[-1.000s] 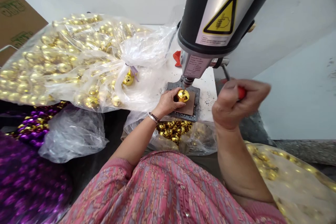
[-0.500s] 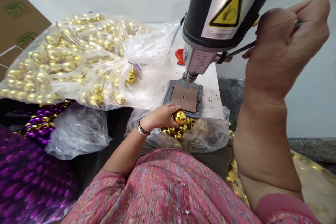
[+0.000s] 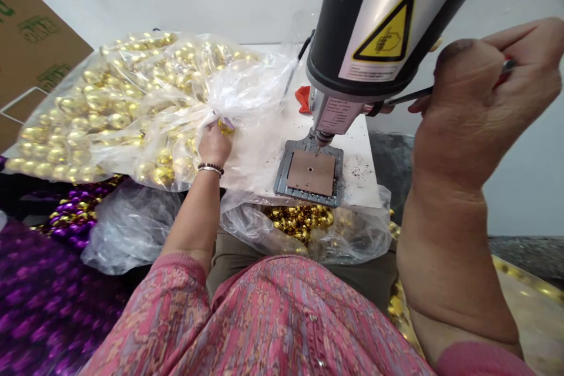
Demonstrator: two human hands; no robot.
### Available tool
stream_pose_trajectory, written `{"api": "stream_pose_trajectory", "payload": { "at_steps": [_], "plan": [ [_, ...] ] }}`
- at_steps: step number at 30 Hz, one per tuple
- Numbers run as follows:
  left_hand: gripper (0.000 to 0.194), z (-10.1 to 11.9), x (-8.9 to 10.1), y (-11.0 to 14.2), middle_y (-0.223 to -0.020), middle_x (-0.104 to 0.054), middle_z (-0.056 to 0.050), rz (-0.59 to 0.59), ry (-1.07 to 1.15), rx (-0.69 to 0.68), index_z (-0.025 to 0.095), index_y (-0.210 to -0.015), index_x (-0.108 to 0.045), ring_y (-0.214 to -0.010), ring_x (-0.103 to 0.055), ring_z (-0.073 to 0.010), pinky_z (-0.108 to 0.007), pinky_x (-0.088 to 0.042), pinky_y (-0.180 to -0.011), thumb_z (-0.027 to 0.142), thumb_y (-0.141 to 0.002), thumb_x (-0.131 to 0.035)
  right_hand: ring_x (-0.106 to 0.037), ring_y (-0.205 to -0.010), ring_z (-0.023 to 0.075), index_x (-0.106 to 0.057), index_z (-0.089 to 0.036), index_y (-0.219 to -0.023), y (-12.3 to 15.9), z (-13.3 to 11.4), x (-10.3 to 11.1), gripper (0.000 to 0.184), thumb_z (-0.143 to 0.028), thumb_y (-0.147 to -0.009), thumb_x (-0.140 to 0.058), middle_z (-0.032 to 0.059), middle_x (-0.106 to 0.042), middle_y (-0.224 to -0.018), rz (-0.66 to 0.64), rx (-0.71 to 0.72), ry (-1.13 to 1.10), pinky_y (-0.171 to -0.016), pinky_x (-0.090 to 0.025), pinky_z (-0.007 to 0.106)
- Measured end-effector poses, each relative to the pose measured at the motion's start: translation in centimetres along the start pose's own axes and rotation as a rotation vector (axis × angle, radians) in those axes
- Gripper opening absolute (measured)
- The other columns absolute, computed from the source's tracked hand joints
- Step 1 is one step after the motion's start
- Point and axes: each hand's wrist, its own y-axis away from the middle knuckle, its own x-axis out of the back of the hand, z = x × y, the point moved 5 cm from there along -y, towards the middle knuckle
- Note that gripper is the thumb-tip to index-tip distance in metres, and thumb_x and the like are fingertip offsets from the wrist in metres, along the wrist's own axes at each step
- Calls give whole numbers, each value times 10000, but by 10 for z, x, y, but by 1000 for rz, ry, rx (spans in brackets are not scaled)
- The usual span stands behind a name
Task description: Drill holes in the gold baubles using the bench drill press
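Observation:
My left hand (image 3: 214,142) reaches into the opening of a large clear bag of gold balls (image 3: 118,106) on the left; its fingers are closed inside the plastic, and what they hold is hidden. My right hand (image 3: 480,111) is raised at the right and grips the drill press lever (image 3: 408,96). The drill press head (image 3: 388,23) stands above a small metal plate (image 3: 311,172) with a brown pad, and nothing lies on the pad. Below the plate, an open bag of gold balls (image 3: 304,220) sits in front of my lap.
A cardboard box (image 3: 30,53) stands at the far left. Purple balls (image 3: 57,282) in bags lie at the lower left beside a crumpled clear bag (image 3: 127,229). Another bag with gold balls (image 3: 520,299) lies at the lower right. A red item (image 3: 303,98) sits behind the drill.
My left hand took the gold ball off the plate, dropped it into the lower bag, then moved left into the large bag. My right hand raised the lever from low to high.

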Motion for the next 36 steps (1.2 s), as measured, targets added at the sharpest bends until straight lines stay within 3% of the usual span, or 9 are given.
{"api": "stream_pose_trajectory", "payload": {
  "at_steps": [4, 7, 10, 13, 17, 23, 28, 33, 36],
  "plan": [
    [652, -12, 3, -4, -777, -717, -78, 128, -20, 60, 277, -795, -741, -1474, -645, -356, -494, -333, -1084, 920, -703, -791, -347, -583, 65, -393, -255, -878, 2, -9, -4, 207, -276, -1061, -487, -61, -395, -765, 21, 41, 11, -675, -380, 284],
    [554, -9, 0, -3, -698, -566, -10, 172, 1, 75, 280, -780, -668, -1365, -664, -329, -450, -375, -1042, 796, -736, -864, -360, -588, 56, -354, -265, -874, 4, -16, -6, 231, -317, -1028, -518, -68, -396, -775, 42, 16, -2, -682, -409, 282],
    [464, -1, -9, 7, -723, -540, 15, 168, -6, 250, 269, -841, -646, -1079, -688, -282, -410, -461, -958, 597, -710, -947, -362, -581, 59, -334, -273, -865, 5, -19, -7, 264, -379, -990, -541, -75, -334, -749, 46, -22, -13, -669, -414, 280],
    [475, 28, -38, 28, -931, -730, -23, 4, 218, 274, 236, -1134, -748, -868, -689, -218, -378, -536, -819, 530, -790, -895, -368, -581, 68, -332, -281, -851, 6, -20, -7, 252, -411, -950, -524, -69, -349, -737, 82, -46, 3, -683, -432, 289],
    [658, 71, -78, 58, -1171, -825, -95, -73, 606, 170, 319, -1521, -704, -886, -772, -229, -354, -575, -729, 659, -965, -785, -372, -586, 68, -335, -288, -861, 7, -18, -8, 242, -397, -947, -533, -63, -391, -753, 103, -35, -26, -686, -454, 287],
    [701, 74, -127, 79, -1154, -846, -97, -192, 820, 389, 336, -1533, -707, -833, -778, -218, -333, -603, -680, 813, -1020, -731, -348, -580, 60, -324, -281, -886, 10, -20, -6, 249, -329, -1013, -533, -67, -379, -777, 29, -21, -32, -681, -461, 273],
    [840, 74, -140, 78, -1087, -790, -42, -311, 717, 323, 281, -1552, -679, -789, -725, -150, -258, -537, -646, 547, -828, -1010, -329, -609, 61, -311, -283, -905, 14, -24, -4, 203, -321, -1027, -469, -66, -356, -788, 22, -28, 39, -716, -469, 264],
    [647, 86, -143, 72, -1017, -766, -34, -350, 564, 287, 196, -1502, -705, -762, -735, -141, -225, -511, -603, 429, -937, -918, -312, -685, 62, -238, -278, -864, -2, -24, -11, 291, -163, -1035, -443, -51, -272, -775, -2, -50, 82, -717, -372, 228],
    [616, 91, -143, 67, -1047, -787, -40, -318, 471, 321, 189, -1502, -712, -730, -736, -133, -218, -519, -590, 337, -937, -908, -261, -684, 26, -234, -260, -764, -27, -26, -20, 405, -14, -1072, -327, -70, -242, -709, -65, -231, 173, -745, -314, 211]
  ]
}}
